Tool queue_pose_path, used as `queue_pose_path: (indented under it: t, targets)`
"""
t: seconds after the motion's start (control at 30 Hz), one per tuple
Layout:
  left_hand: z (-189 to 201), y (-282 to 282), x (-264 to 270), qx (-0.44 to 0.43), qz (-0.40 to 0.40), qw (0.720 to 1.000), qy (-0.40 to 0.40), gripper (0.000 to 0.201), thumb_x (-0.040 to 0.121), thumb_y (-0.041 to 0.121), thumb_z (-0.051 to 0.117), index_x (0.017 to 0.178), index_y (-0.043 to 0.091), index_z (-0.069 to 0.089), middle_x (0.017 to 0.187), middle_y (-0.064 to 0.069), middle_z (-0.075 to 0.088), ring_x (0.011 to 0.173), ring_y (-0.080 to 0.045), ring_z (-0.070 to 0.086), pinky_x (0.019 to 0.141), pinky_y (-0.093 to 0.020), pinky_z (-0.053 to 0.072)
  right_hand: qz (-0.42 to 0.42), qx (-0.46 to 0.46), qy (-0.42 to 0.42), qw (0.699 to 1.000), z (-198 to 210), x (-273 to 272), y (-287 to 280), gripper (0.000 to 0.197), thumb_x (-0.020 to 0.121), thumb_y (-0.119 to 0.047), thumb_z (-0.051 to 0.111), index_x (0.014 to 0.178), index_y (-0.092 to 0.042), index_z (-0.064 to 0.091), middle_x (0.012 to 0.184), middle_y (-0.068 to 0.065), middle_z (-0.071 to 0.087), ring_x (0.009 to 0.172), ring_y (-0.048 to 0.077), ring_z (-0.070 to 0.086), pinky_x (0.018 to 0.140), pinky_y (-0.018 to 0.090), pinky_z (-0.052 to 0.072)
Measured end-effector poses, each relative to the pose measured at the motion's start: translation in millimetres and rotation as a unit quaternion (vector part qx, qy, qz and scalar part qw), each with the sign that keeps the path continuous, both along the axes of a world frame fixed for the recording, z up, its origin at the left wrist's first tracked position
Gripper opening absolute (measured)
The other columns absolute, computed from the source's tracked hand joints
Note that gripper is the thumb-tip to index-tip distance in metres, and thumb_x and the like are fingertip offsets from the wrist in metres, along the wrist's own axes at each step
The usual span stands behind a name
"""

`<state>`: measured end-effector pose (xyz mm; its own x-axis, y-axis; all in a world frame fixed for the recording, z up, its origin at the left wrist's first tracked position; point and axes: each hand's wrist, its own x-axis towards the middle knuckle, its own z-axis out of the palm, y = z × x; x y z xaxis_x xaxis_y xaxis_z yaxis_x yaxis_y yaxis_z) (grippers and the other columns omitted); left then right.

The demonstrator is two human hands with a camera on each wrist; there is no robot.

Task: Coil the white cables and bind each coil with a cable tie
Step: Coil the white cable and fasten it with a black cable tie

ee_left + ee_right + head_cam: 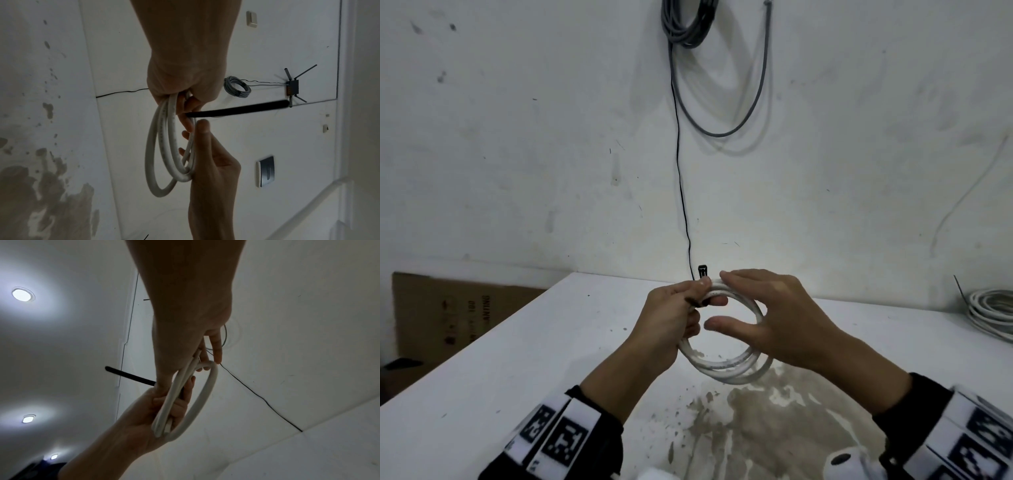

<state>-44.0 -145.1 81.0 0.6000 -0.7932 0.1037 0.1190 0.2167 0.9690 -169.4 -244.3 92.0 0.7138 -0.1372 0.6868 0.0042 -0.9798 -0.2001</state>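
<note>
A white cable coil of a few loops is held upright above the white table. My left hand grips the coil's upper left side together with a black cable tie, whose end sticks up above the fingers. In the left wrist view the cable tie juts out sideways from that grip beside the coil. My right hand has straight fingers resting on the coil's top, and its thumb reaches across the ring's opening. The right wrist view shows the coil and the cable tie between both hands.
A second white cable coil lies at the table's right edge. A grey cable bundle hangs on the wall, and a thin black wire runs down from it. A cardboard box stands left of the table. A stained patch marks the near tabletop.
</note>
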Motion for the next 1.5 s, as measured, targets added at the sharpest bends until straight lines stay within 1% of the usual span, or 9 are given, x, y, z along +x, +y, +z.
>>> queue_pose_path:
  t: [0.1,0.23,0.4,0.47,0.57,0.83,0.97,1.13,1.5]
  targets:
    - [2.0,-1.2,-0.5,0.014,0.012,1.0,-0.007,0.021,0.092,0.019,0.054,0.094,0.004,0.07,0.076,-0.009,0.072,0.037,-0.006,0.026,0.04,-0.015,0.033,0.032,0.014,-0.015,0.999,1.6,3.0,5.6,0.071,0.07,-0.058,0.063,0.125,-0.014,0.059,0.108,-0.004,0.072,0.092,0.008,0.065,0.079,0.017,0.049]
    - [2.0,-0.9,-1.7,0.021,0.039,0.999,-0.013,0.021,0.091,0.016,0.054,0.083,0.008,0.072,0.075,-0.01,0.07,0.041,-0.007,0.042,0.042,-0.015,0.035,0.019,0.031,-0.056,0.998,2.7,10.7,14.6,0.04,0.075,-0.055,0.062,0.092,-0.02,0.069,0.07,-0.014,0.068,0.058,0.003,0.057,0.058,0.018,0.044]
    - [2.8,-2.0,-2.6,0.017,0.047,0.999,0.021,0.019,0.089,0.002,0.052,0.089,0.001,0.071,0.076,-0.017,0.06,0.036,-0.007,0.024,0.036,-0.016,0.025,0.017,0.173,-0.097,0.98,-8.7,18.4,17.3,0.021,0.084,-0.039,0.061,0.093,-0.026,0.075,0.089,-0.01,0.075,0.091,0.001,0.068,0.08,0.031,0.054]
    - [5.2,-1.7,-3.5,0.013,0.042,0.999,0.021,0.018,0.09,0.004,0.053,0.094,-0.001,0.069,0.067,-0.01,0.063,0.035,-0.007,0.021,0.035,-0.015,0.024,0.054,0.281,-0.067,0.956,-5.5,17.0,20.5,0.02,0.091,-0.026,0.058,0.091,-0.018,0.076,0.094,-0.008,0.075,0.093,0.001,0.067,0.086,0.022,0.051]
    - [7.2,-0.7,-5.5,0.013,0.033,0.999,0.004,0.02,0.093,0.008,0.051,0.097,0.001,0.069,0.063,-0.009,0.069,0.035,-0.007,0.021,0.035,-0.015,0.026,0.066,0.415,-0.065,0.905,2.9,13.6,25.0,0.026,0.092,-0.026,0.054,0.086,-0.012,0.075,0.085,-0.005,0.075,0.079,-0.003,0.067,0.073,0.006,0.046]
    - [9.1,2.5,-6.1,0.016,0.03,0.999,-0.029,0.019,0.092,0.011,0.054,0.094,0.005,0.072,0.072,-0.021,0.068,0.035,-0.008,0.023,0.036,-0.015,0.025,0.027,0.597,-0.008,0.802,11.6,17.5,18.0,0.03,0.072,-0.036,0.059,0.081,-0.01,0.071,0.082,0.004,0.065,0.087,0.015,0.056,0.088,0.039,0.042]
    - [8.3,-0.1,-5.2,0.013,0.05,0.998,-0.025,0.017,0.09,0.006,0.056,0.086,0.002,0.072,0.065,-0.018,0.059,0.033,-0.007,0.023,0.035,-0.015,0.022,0.015,0.592,0.012,0.806,10.1,18.5,19.2,0.029,0.083,-0.036,0.056,0.083,-0.011,0.07,0.084,0.003,0.066,0.097,0.018,0.058,0.093,0.042,0.041]
    - [5.8,0.2,-4.4,0.008,0.06,0.998,-0.026,0.021,0.089,0.004,0.056,0.073,0.006,0.069,0.041,0.001,0.04,0.033,-0.007,0.023,0.035,-0.016,0.021,0.03,0.591,0.048,0.805,12.9,15.3,18.2,0.019,0.074,-0.029,0.057,0.071,-0.012,0.064,0.069,-0.001,0.064,0.088,0.014,0.055,0.092,0.042,0.039]
    - [2.8,2.4,-7.7,-0.022,0.047,0.996,-0.073,0.024,0.091,0.01,0.056,0.076,0.012,0.074,0.052,-0.007,0.054,0.037,-0.011,0.022,0.038,-0.017,0.02,0.041,0.567,0.119,0.814,19.5,14.0,13.1,0.039,0.062,-0.032,0.058,0.088,-0.003,0.063,0.077,0.004,0.061,0.089,0.012,0.056,0.085,0.036,0.039]
